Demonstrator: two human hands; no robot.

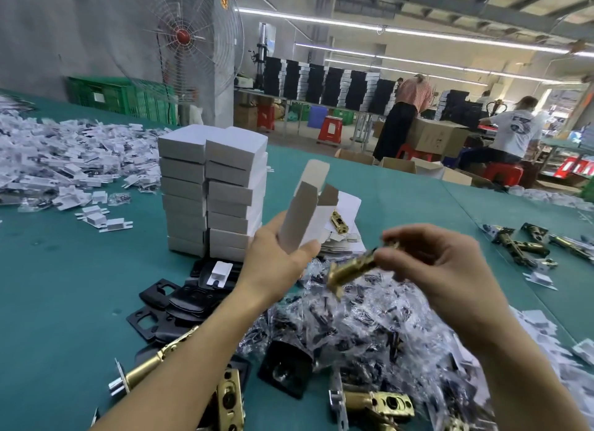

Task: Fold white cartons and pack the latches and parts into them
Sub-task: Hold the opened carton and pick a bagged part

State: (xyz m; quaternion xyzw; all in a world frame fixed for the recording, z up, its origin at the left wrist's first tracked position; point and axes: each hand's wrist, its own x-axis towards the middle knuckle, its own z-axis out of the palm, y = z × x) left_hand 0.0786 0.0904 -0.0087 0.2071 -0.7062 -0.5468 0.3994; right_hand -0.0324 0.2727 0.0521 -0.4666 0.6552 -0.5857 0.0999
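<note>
We hold the white carton [305, 218] upright in our left hand [279, 257], thumb on the near face and fingers curled behind it, with the top flaps standing open so the mouth is free to take a part; our right hand [430, 263] is just beside it, apart from it, and pinches a brass latch [352, 269] by one end between thumb and fingertips, the other end hanging down and to the left, blurred; the latch is not yet in the carton, and we judge that the step in hand is sliding it in end first, which calls for lining its long body up with the narrow mouth; a second latch [339, 221] shows just behind the carton, seemingly lying on the flat carton blanks [350, 202], though we cannot tell for certain; to the left stands a stack of closed cartons [231, 186] in two columns, near enough to add to without reaching far; under both hands spreads a heap of clear screw packets [369, 318], and beside it black strike plates [160, 298], kept close because each carton needs its share; loose latches [382, 401] lie at the near edge of the green worktop [64, 286], more latches [520, 244] sit well apart to the right, and a wide heap of white card pieces [70, 163] covers the far left.
</note>
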